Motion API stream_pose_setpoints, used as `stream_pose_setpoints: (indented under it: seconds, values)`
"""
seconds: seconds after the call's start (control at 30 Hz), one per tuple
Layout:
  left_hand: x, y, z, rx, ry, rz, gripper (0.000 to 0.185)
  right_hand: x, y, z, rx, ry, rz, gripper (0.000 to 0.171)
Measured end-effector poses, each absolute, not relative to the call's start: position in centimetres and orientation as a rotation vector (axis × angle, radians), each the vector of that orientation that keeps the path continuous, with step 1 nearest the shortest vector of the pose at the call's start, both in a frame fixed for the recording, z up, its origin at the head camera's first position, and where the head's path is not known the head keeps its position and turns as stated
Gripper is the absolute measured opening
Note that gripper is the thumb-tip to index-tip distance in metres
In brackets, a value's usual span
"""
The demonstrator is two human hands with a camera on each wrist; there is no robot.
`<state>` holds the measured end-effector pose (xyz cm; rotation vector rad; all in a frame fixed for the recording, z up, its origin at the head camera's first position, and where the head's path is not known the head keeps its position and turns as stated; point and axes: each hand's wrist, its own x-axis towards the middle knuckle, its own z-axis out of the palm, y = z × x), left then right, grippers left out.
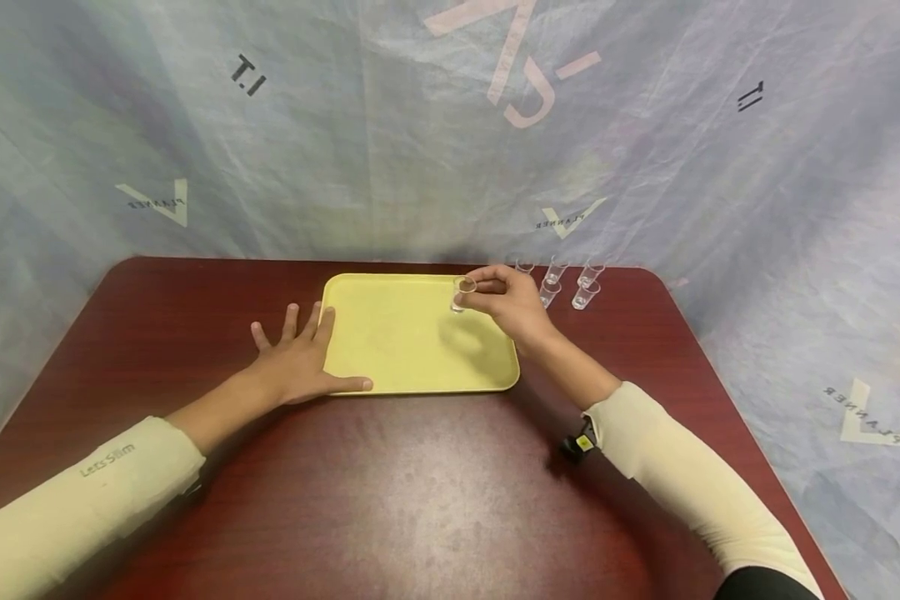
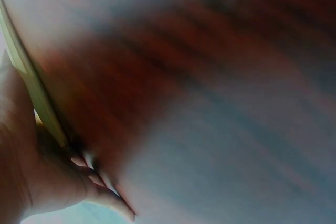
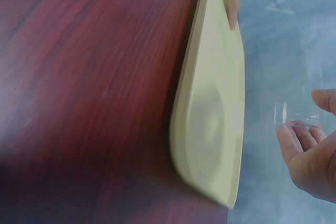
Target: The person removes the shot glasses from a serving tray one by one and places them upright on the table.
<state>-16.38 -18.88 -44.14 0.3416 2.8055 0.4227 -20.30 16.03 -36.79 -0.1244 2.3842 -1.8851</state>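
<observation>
A small clear shot glass [image 1: 460,297] is pinched upright between the thumb and fingers of my right hand [image 1: 520,310], over the right part of a yellow tray [image 1: 397,333]. In the right wrist view the same glass [image 3: 299,114] shows above the tray's surface [image 3: 220,93]. My left hand [image 1: 296,362] lies spread at the tray's left end, its thumb along the front left corner and its other fingers straight. The left wrist view shows that hand [image 2: 52,177] against the tray's edge [image 2: 37,93].
Several more clear shot glasses [image 1: 586,294] stand at the back right of the dark red wooden table [image 1: 420,483], partly behind my right hand. A grey printed cloth [image 1: 307,167] hangs behind the table and along its sides.
</observation>
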Motion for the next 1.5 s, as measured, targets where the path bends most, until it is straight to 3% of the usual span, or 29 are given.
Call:
stream_pose_setpoints:
  seconds: [0.8,1.5]
  values:
    - [-16.1,-18.8,-43.9,0.353,2.815,0.430,0.158,-18.2,27.0,-37.9,0.115,2.536,-1.881,0.043]
    - [-16.2,-18.8,-43.9,0.338,2.814,0.421,0.159,-18.7,35.1,-39.2,0.435,2.380,-2.161,0.038]
